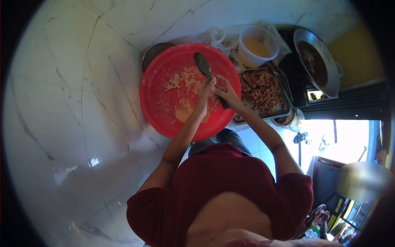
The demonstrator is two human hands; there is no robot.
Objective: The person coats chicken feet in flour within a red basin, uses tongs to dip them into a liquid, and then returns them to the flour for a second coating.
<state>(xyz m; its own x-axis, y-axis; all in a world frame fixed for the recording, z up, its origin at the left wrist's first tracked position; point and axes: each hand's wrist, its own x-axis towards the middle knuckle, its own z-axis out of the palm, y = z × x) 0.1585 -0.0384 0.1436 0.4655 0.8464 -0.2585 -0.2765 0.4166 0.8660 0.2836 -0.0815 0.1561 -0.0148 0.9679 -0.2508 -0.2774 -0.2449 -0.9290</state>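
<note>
Spatula (pixel 204 68): we see its dark blade lying tilted over the upper middle of the red basin (pixel 158 103), handle running down into our right hand (pixel 227 95), whose fingers are curled tight around it. Left hand (pixel 204 94) sits just beside the right, fingers pressed against the handle near the blade; whether they actually clasp it we cannot tell. Under both hands, pale batter smears (pixel 189 109) cover the basin floor, with a few pale strips (pixel 173 83) lying left of the blade. The basin rests on a white marble counter (pixel 61 123). Right of the basin is a tray (pixel 284 108) full of brown fried pieces (pixel 259 90). Behind the tray stands a white tub (pixel 257 47) with yellow liquid, and further right a metal wok (pixel 317 61) holding dark contents. We wear a dark red shirt (pixel 222 181).
</note>
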